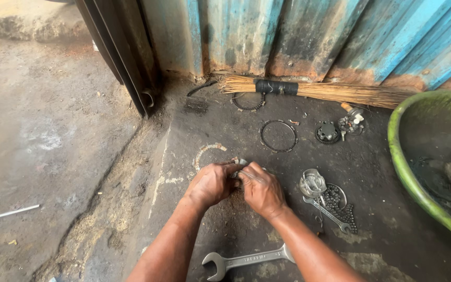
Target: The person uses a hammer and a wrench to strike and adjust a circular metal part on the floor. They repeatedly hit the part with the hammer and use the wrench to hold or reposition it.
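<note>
Packages, labels, signs, screens: I find none anywhere around the green basin (400, 156), neither on the oily floor to its left nor against the corrugated blue wall (309, 31) behind it.

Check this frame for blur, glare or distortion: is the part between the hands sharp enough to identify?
Head view: even, soft daylight, no hard shadows or glare. Wide-angle bending shows at the edges, as in the green basin. The left hand and right hand are sharp, but the small part they pinch is mostly covered, too little showing to identify. The wrench is crisp.
</note>
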Demonstrator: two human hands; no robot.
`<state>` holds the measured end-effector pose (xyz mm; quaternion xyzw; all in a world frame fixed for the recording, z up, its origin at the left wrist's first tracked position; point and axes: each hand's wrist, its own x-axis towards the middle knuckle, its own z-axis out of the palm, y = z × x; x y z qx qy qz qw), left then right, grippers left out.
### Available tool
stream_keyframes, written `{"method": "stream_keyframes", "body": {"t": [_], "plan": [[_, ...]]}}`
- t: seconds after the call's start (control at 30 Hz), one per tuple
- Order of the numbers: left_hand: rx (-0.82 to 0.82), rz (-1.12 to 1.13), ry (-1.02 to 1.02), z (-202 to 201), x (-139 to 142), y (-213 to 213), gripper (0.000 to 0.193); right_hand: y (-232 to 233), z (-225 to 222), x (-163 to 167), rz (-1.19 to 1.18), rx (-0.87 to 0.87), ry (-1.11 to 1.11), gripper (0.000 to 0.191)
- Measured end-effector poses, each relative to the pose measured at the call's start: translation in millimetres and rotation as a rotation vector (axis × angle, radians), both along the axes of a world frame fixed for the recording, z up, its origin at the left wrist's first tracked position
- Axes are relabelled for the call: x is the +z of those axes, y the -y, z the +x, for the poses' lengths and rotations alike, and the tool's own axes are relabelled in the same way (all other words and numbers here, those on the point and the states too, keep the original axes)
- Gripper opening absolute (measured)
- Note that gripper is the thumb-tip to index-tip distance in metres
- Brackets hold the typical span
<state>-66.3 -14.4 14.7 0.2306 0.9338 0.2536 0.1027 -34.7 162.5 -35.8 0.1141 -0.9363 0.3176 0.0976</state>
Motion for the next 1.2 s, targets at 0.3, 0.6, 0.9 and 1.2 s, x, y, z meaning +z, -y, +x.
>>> {"method": "stream_keyframes", "body": {"t": [0.3,0.6,0.9,1.2], "plan": [[0.021,0.247,-0.132,5.0,10.3,5.8,0.053,-1.1,-4.4,-3.4,-0.249,-0.058,-0.265,0.035],[-0.178,-0.042,-0.245,-15.5,0.4,-0.6,0.032,-3.2,-8.7,-2.0,-0.44,-0.106,-0.111,0.032],[0.009,-0.017,-0.06,-14.8,1.3,9.7,0.044,-12.8,-14.4,19.6,-0.583,-0.255,0.285,0.028],[0.108,0.116,0.111,-6.7,16.5,11.3,0.069,-17.1,-16.2,23.5,-0.567,-0.027,0.289,0.03]]}}
